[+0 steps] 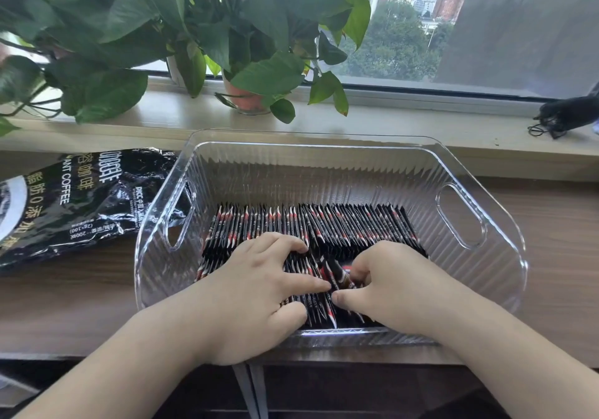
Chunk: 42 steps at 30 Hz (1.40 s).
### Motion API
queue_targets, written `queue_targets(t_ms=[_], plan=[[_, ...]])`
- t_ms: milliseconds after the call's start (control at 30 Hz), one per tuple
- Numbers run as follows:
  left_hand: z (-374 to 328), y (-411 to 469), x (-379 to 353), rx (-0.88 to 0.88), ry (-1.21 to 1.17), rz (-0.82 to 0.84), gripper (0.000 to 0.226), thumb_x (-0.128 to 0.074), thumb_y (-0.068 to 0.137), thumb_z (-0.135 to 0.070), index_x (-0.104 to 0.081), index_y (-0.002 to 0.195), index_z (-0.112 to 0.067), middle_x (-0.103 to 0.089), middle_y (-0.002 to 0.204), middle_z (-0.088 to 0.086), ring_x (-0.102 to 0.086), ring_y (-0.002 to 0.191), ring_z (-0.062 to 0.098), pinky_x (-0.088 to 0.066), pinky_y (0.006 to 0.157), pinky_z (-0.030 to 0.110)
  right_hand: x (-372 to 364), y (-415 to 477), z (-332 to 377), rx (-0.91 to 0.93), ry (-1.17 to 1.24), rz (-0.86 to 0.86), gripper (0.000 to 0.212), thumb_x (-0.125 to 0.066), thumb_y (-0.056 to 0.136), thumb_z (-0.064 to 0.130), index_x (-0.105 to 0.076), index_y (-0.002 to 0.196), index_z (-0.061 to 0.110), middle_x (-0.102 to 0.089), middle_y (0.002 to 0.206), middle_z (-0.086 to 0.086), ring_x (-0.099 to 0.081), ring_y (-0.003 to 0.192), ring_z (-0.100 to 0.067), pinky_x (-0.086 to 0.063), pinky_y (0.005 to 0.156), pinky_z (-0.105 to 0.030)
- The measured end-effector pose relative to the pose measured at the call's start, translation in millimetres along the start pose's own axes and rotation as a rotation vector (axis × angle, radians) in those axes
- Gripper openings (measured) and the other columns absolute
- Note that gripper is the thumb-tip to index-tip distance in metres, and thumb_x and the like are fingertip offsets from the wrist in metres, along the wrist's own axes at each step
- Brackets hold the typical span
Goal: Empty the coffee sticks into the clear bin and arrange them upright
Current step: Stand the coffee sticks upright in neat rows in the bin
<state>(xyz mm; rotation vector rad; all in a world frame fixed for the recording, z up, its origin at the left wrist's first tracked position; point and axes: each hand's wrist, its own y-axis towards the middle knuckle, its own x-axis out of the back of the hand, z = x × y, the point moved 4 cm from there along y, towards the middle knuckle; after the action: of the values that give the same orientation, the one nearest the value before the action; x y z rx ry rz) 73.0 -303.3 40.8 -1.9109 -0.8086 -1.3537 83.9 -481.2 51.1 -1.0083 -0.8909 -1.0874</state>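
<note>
A clear ribbed bin with cut-out handles stands on the wooden table. Inside it, black-and-red coffee sticks stand on edge in a tight row across the back, and a second row runs along the front. My left hand lies flat over the front row's left part, fingers spread and pressing the sticks. My right hand is on the right part, its fingers pinching a few tilted sticks in the middle. The black coffee bag lies flat to the left of the bin.
A potted plant with large leaves stands on the windowsill behind the bin. A dark object with cords rests at the sill's far right. The table's front edge runs just under my wrists.
</note>
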Motion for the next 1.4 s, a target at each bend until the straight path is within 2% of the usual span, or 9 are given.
queue_targets(t_ms=[133, 200, 300, 433, 533, 833, 1000, 1200, 1400], plan=[[0.2, -0.3, 0.6, 0.001, -0.005, 0.002, 0.057, -0.022, 0.088, -0.050, -0.031, 0.143, -0.057, -0.010, 0.152, -0.017, 0.007, 0.139, -0.004, -0.004, 0.119, 0.032, -2.3, 3.2, 0.5, 0.030, 0.037, -0.031, 0.038, -0.072, 0.081, 0.042, -0.066, 0.071, 0.006, -0.052, 0.056, -0.004, -0.043, 0.051, -0.015, -0.037, 0.048, -0.027], [0.7, 0.4, 0.2, 0.001, -0.006, -0.002, 0.057, -0.021, 0.087, -0.052, -0.031, 0.143, -0.059, -0.010, 0.152, -0.017, 0.007, 0.140, -0.003, -0.004, 0.119, 0.033, 1.0, 3.2, 0.4, 0.015, 0.014, -0.062, 0.038, -0.070, 0.080, 0.034, -0.056, 0.060, 0.005, -0.050, 0.054, -0.008, -0.039, 0.049, -0.016, -0.035, 0.047, -0.027], [1.7, 1.5, -0.9, 0.001, -0.003, -0.006, 0.057, -0.020, 0.087, -0.052, -0.031, 0.143, -0.059, -0.011, 0.152, -0.016, 0.006, 0.141, -0.001, -0.004, 0.119, 0.032, 3.3, 4.9, 5.5, 0.006, -0.037, -0.109, 0.046, -0.070, 0.080, 0.031, -0.036, 0.052, 0.014, -0.035, 0.048, 0.001, -0.033, 0.046, -0.015, -0.028, 0.045, -0.024], [2.1, 1.4, -1.2, -0.003, -0.002, -0.015, 0.066, -0.012, 0.080, -0.057, -0.031, 0.143, -0.059, -0.011, 0.151, -0.017, 0.005, 0.140, -0.003, -0.005, 0.120, 0.033, -3.4, 10.6, 12.3, 0.012, -0.043, -0.035, 0.045, -0.070, 0.086, 0.043, -0.047, 0.059, 0.017, -0.048, 0.054, 0.004, -0.043, 0.046, -0.013, -0.031, 0.042, -0.022], [1.1, 1.1, -0.3, 0.004, -0.003, -0.016, 0.063, -0.013, 0.082, -0.056, -0.032, 0.142, -0.059, -0.011, 0.151, -0.017, 0.005, 0.140, -0.003, -0.004, 0.120, 0.033, -2.1, 12.4, 13.4, -0.010, -0.110, 0.023, 0.049, -0.070, 0.085, 0.048, -0.047, 0.057, 0.016, -0.045, 0.052, 0.003, -0.041, 0.044, -0.014, -0.029, 0.041, -0.024], [2.4, 1.3, -2.3, 0.007, -0.002, 0.005, 0.069, -0.009, 0.077, -0.059, -0.028, 0.143, -0.061, -0.009, 0.153, -0.015, 0.007, 0.141, 0.000, -0.003, 0.120, 0.034, -2.7, 14.6, 17.6, -0.054, -0.143, 0.063, 0.044, -0.072, 0.082, 0.038, -0.045, 0.057, 0.015, -0.040, 0.050, 0.002, -0.039, 0.046, -0.017, -0.030, 0.044, -0.024], [3.7, 2.2, -2.9, 0.018, 0.010, 0.042, 0.054, -0.023, 0.090, -0.054, -0.023, 0.144, -0.062, -0.004, 0.156, -0.013, 0.011, 0.143, 0.003, 0.002, 0.120, 0.035, -0.4, 12.5, 16.8, -0.080, -0.104, 0.069, 0.047, -0.074, 0.080, 0.039, -0.042, 0.056, 0.015, -0.036, 0.050, 0.002, -0.036, 0.045, -0.017, -0.028, 0.042, -0.023], [3.8, 2.8, -3.8, 0.021, 0.015, 0.041, 0.055, -0.022, 0.088, -0.054, -0.021, 0.142, -0.064, -0.003, 0.156, -0.015, 0.010, 0.143, 0.004, 0.002, 0.121, 0.038, 8.3, 9.1, 12.5, -0.084, -0.088, 0.057, 0.047, -0.073, 0.077, 0.034, -0.037, 0.053, 0.016, -0.031, 0.047, 0.003, -0.030, 0.044, -0.015, -0.025, 0.041, -0.023], [5.3, 3.3, -4.4, 0.016, 0.005, 0.014, 0.066, -0.012, 0.078, -0.060, -0.025, 0.143, -0.062, -0.004, 0.155, -0.015, 0.010, 0.143, 0.003, 0.001, 0.121, 0.037, 2.6, 9.0, 13.2, -0.070, -0.053, 0.113, 0.049, -0.075, 0.082, 0.048, -0.047, 0.058, 0.016, -0.043, 0.049, 0.004, -0.040, 0.044, -0.015, -0.030, 0.042, -0.024]])
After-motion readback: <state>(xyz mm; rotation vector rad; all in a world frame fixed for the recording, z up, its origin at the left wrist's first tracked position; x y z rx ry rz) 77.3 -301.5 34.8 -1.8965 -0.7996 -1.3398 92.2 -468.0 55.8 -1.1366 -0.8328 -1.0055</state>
